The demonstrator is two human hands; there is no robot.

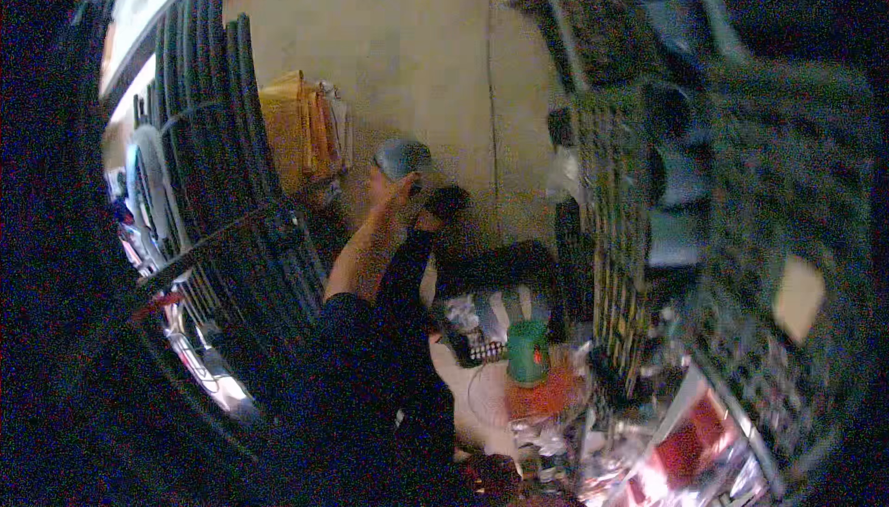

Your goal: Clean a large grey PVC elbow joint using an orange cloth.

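Both arms reach up the middle of the view towards a beige wall [389, 42]. My left hand [390, 191], with a bare forearm, is closed around a rounded grey-blue object [403, 158]; blur hides what kind it is. Just right of it and lower, my right hand [427, 221] emerges from a dark sleeve. It lies against a dark object [450, 201] that noise and shadow make hard to name. Whether its fingers grip that object is not visible.
Long dark rods or pipes [208, 132] stand at the left beside yellow-brown sheets or bags [302, 128]. A thinner bundle of rods [615, 250] stands right. Lower right are a green container [528, 353], a black basket [486, 351] and shiny clutter [625, 451].
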